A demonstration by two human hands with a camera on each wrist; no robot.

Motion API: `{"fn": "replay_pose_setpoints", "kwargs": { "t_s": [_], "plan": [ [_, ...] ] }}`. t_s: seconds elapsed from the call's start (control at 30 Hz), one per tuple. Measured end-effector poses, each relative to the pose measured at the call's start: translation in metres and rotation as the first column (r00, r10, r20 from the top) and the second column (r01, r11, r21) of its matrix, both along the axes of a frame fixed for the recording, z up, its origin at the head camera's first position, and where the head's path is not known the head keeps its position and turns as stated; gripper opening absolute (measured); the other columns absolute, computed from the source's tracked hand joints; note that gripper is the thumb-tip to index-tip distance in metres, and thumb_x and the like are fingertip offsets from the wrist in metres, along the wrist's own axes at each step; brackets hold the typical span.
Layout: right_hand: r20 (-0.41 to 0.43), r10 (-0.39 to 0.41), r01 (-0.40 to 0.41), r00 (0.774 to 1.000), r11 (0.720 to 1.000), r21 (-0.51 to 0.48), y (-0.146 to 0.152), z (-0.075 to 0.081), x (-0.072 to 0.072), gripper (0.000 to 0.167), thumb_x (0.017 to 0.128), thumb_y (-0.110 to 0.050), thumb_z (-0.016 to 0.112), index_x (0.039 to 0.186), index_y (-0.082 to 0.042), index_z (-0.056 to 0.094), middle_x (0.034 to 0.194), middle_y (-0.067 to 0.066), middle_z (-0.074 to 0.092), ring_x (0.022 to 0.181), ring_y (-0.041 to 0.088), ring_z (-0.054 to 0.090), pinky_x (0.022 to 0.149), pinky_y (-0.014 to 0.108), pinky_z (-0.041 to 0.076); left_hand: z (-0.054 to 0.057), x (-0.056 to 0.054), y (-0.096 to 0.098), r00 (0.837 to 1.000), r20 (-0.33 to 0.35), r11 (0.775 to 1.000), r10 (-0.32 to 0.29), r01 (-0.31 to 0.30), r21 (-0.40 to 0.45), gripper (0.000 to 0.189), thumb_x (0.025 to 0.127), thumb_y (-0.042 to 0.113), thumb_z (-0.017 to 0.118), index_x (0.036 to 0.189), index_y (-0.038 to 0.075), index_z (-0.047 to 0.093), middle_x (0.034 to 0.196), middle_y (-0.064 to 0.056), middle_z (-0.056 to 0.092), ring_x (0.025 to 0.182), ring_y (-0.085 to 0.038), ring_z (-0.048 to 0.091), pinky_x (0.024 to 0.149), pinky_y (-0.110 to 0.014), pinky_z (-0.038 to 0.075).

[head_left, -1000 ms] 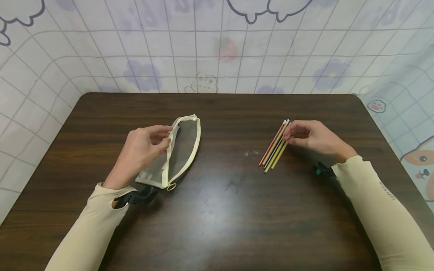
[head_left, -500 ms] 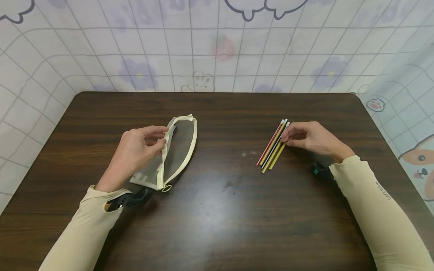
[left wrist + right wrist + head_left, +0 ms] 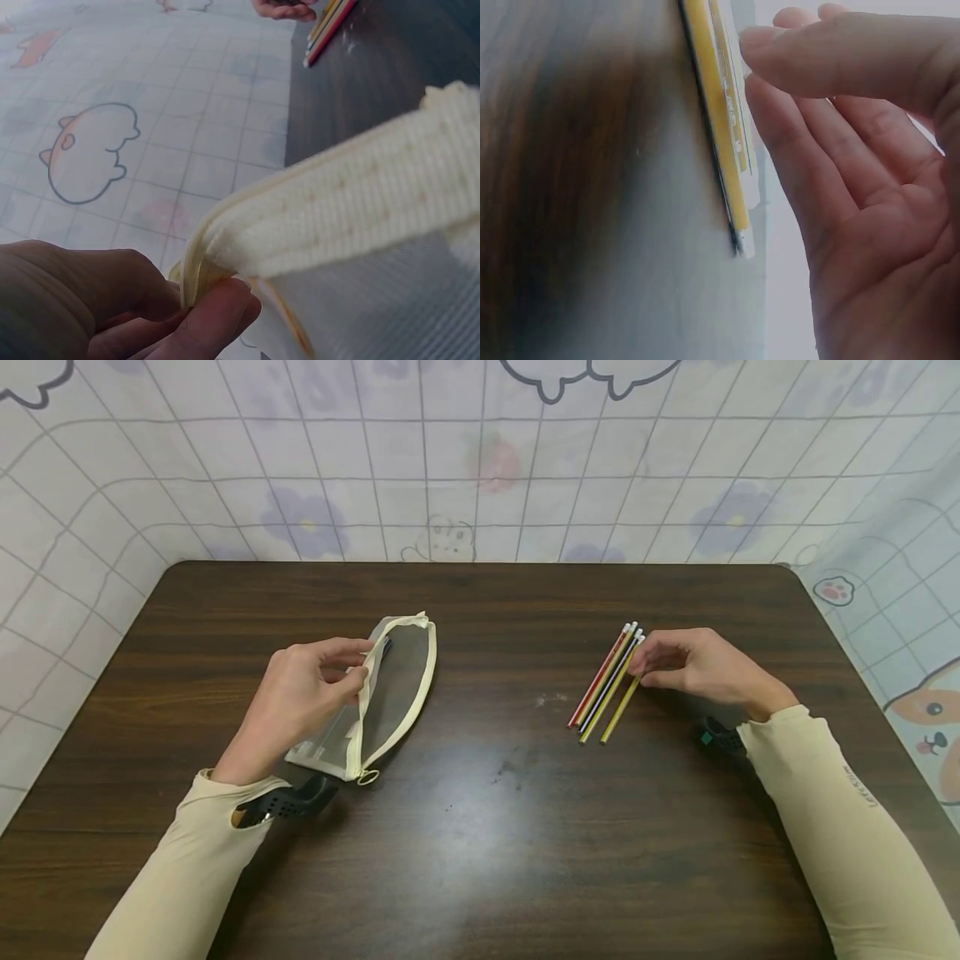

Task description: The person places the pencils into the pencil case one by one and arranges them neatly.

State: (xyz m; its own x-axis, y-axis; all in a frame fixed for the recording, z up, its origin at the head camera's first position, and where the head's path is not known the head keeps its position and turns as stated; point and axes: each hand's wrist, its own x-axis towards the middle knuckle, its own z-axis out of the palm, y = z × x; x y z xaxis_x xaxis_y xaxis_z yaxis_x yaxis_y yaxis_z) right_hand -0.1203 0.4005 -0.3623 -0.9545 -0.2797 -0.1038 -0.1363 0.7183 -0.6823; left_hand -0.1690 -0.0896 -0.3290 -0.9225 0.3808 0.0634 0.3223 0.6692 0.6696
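The left hand (image 3: 303, 697) pinches the zippered edge of a see-through mesh pencil case (image 3: 397, 693), whose mouth stands wide. A dark, slim item (image 3: 386, 647) shows partly inside it. In the left wrist view, thumb and finger grip the cream zipper tape (image 3: 337, 202). At the right, the right hand (image 3: 705, 668) has its fingertips at a yellow striped pencil (image 3: 621, 710), which lies slightly apart from the other pencils (image 3: 600, 681). In the right wrist view, a gap shows between thumb and forefinger beside the yellow pencils (image 3: 716, 112), with nothing visibly pinched.
The dark wooden table (image 3: 480, 827) ends at a patterned wall cloth (image 3: 480, 468) behind and at the sides. A ring-shaped zipper pull (image 3: 367, 777) hangs at the case's near corner. Small pale marks (image 3: 551, 700) lie left of the pencils.
The rightmost yellow pencil has slid a little right and nearer, away from the other pencils, along with the right hand. The left hand keeps its hold on the case.
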Motion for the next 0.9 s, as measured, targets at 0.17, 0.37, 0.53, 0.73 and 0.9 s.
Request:
{"fn": "replay_pose_setpoints", "kwargs": {
  "t_s": [0.17, 0.37, 0.53, 0.73, 0.9],
  "plan": [
    [0.006, 0.002, -0.002, 1.0, 0.999, 0.036, 0.001, -0.001, -0.002, 0.022, 0.09, -0.005, 0.077, 0.107, -0.018, 0.074, 0.109, 0.0, 0.079, 0.098, 0.006, 0.074, 0.084, 0.014, 0.055, 0.0, 0.0, 0.0, 1.0, -0.005, 1.0, 0.0, 0.0, -0.004, 0.033, 0.099, 0.013, 0.064, 0.13, 0.01, 0.071, 0.111, -0.016, 0.08, 0.077, -0.02, 0.08, 0.065, -0.015, 0.052],
    [0.022, 0.01, -0.013, 1.0, 0.995, 0.1, 0.002, 0.0, -0.003, 0.021, 0.089, -0.006, 0.079, 0.104, -0.02, 0.075, 0.104, -0.002, 0.078, 0.093, 0.002, 0.072, 0.082, 0.016, 0.055, -0.001, 0.001, 0.001, 1.0, -0.017, 1.0, -0.007, 0.007, -0.001, 0.033, 0.098, 0.012, 0.063, 0.13, 0.01, 0.072, 0.111, -0.016, 0.08, 0.078, -0.02, 0.08, 0.064, -0.014, 0.052],
    [0.082, 0.05, -0.057, 0.995, 0.994, 0.094, 0.002, 0.005, -0.001, 0.019, 0.09, -0.006, 0.077, 0.102, -0.019, 0.076, 0.103, -0.001, 0.076, 0.096, 0.004, 0.072, 0.085, 0.02, 0.058, 0.0, 0.001, 0.001, 1.0, -0.028, 1.0, -0.001, 0.001, -0.004, 0.032, 0.098, 0.013, 0.062, 0.129, 0.011, 0.072, 0.111, -0.015, 0.08, 0.081, -0.022, 0.081, 0.064, -0.016, 0.052],
    [0.105, 0.122, -0.132, 0.987, 0.986, 0.101, 0.002, 0.009, 0.001, 0.018, 0.091, -0.006, 0.076, 0.102, -0.02, 0.075, 0.099, -0.003, 0.076, 0.092, 0.006, 0.071, 0.08, 0.024, 0.059, 0.0, 0.001, 0.0, 1.0, -0.023, 1.0, 0.011, -0.011, -0.01, 0.033, 0.098, 0.014, 0.062, 0.129, 0.012, 0.072, 0.11, -0.014, 0.08, 0.085, -0.025, 0.081, 0.064, -0.017, 0.052],
    [0.122, 0.149, -0.164, 0.981, 0.979, 0.12, 0.003, 0.008, 0.002, 0.023, 0.092, -0.003, 0.074, 0.102, -0.023, 0.076, 0.1, -0.007, 0.076, 0.094, 0.005, 0.071, 0.081, 0.025, 0.059, 0.0, 0.0, 0.0, 1.0, -0.026, 1.0, 0.002, -0.002, 0.0, 0.032, 0.098, 0.013, 0.062, 0.129, 0.011, 0.073, 0.109, -0.014, 0.081, 0.08, -0.022, 0.081, 0.064, -0.016, 0.053]
  ]
}}
